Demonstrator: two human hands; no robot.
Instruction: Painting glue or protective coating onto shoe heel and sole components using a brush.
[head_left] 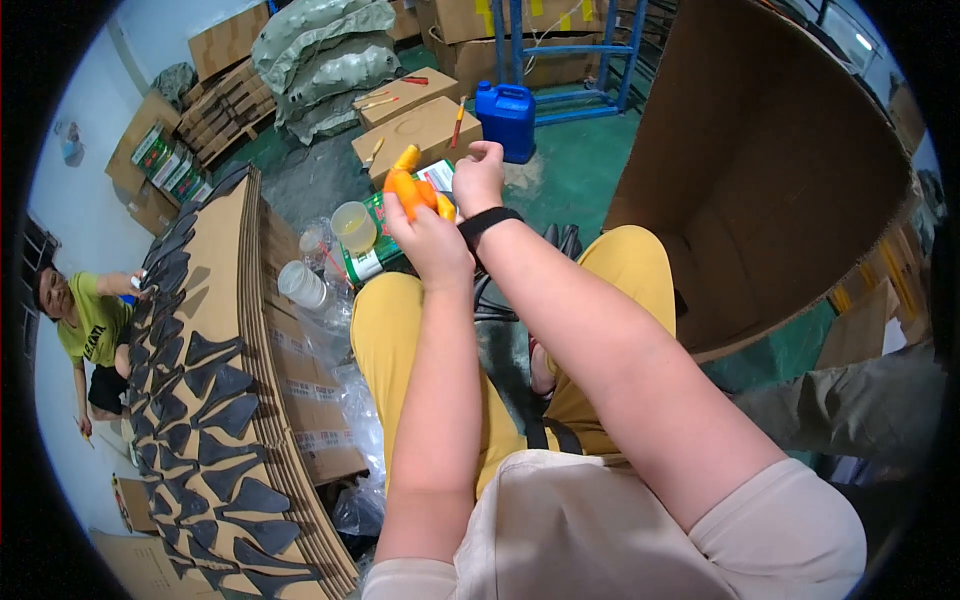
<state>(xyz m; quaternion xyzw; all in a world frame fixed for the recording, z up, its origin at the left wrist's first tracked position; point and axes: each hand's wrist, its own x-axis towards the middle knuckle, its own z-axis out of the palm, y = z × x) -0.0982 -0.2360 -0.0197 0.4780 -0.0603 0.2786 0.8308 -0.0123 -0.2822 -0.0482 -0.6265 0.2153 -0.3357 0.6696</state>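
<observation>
My left hand (436,240) is raised in front of my knees, fingers curled. Bright orange, rounded, rubbery-looking pieces (405,192) show at its fingertips, with a yellowish end pointing up; whether they are worn as finger covers or held, I cannot make out. Close by on the right, my right hand (480,178) is bent inward with curled fingers, a black band (490,220) round its wrist. Anything within those fingers is hidden. Beneath the hands stands a translucent plastic cup (354,227) of pale yellow liquid, on a green-and-white box (364,264).
At left, black curved pieces (232,382) lie in rows on stacked cardboard (215,245); a person (95,320) in a yellow-green shirt reaches there. Ahead are cardboard boxes (430,125) with brushes and a blue jerrycan (507,122). A large open carton (740,170) stands at right.
</observation>
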